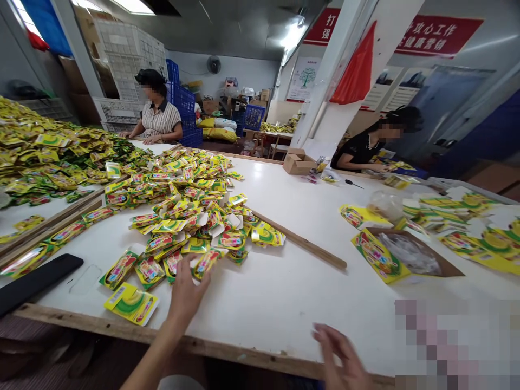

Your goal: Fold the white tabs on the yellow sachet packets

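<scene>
My left hand (187, 295) reaches to the near edge of a heap of small yellow and green printed boxes (184, 208). Its fingers and thumb are apart, by a small box (206, 264) at the fingertips; whether they touch it I cannot tell. A few more boxes lie loose left of this hand, among them a yellow one (132, 304) near the table edge. Low on the right, my right hand (341, 355) hovers over the table's front edge, fingers loosely bent, thumb apart, holding nothing visible.
An open carton (406, 254) with clear plastic inside stands at right, near flattened yellow cartons (483, 233). A wooden stick (300, 241) lies mid-table. A black phone-like object (40, 281) is at left. A larger pile (52, 146) rises beyond wooden strips. Two people sit across the table.
</scene>
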